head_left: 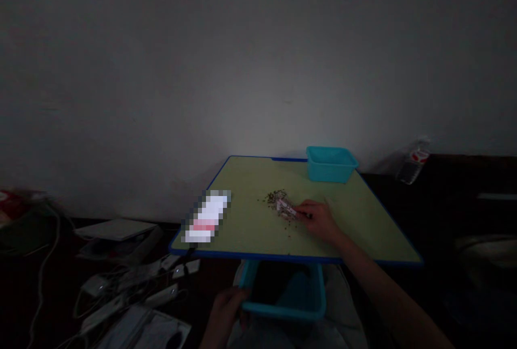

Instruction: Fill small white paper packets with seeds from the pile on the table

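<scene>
While my right hand is pinching a pale tool among dark grains mid-table, my left hand is gripping the left rim of the near bin, probably steadying it below the table's near edge; another bin is sitting far right.

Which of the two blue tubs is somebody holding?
The nearer tub, off the table: the left hand holds its rim. The other tub stands untouched near the table's far right corner.
</scene>
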### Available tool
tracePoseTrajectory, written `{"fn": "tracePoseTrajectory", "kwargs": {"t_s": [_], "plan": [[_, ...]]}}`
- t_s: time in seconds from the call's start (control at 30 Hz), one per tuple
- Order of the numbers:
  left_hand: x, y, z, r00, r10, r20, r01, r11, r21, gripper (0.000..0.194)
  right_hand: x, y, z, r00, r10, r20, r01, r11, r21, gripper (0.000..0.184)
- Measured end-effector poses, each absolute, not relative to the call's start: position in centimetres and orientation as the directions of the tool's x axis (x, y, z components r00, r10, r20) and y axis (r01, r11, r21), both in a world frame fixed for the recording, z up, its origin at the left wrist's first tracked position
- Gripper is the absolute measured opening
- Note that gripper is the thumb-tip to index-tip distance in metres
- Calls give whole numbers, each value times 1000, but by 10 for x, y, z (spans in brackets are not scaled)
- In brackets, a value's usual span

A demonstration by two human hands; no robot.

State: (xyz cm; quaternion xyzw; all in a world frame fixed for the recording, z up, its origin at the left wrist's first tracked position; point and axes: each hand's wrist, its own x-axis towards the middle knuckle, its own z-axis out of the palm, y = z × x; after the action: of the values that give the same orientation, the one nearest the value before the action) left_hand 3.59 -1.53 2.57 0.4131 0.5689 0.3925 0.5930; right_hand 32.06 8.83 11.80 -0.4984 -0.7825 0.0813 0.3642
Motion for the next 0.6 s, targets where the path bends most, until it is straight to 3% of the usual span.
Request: {"fn": "tracePoseTrajectory", "kwargs": {"t_s": [0.6], "plan": [[37, -15, 25, 50, 940, -337, 17, 337, 941, 40, 320, 88, 119, -263, 848, 460, 669, 504, -546, 22]]}}
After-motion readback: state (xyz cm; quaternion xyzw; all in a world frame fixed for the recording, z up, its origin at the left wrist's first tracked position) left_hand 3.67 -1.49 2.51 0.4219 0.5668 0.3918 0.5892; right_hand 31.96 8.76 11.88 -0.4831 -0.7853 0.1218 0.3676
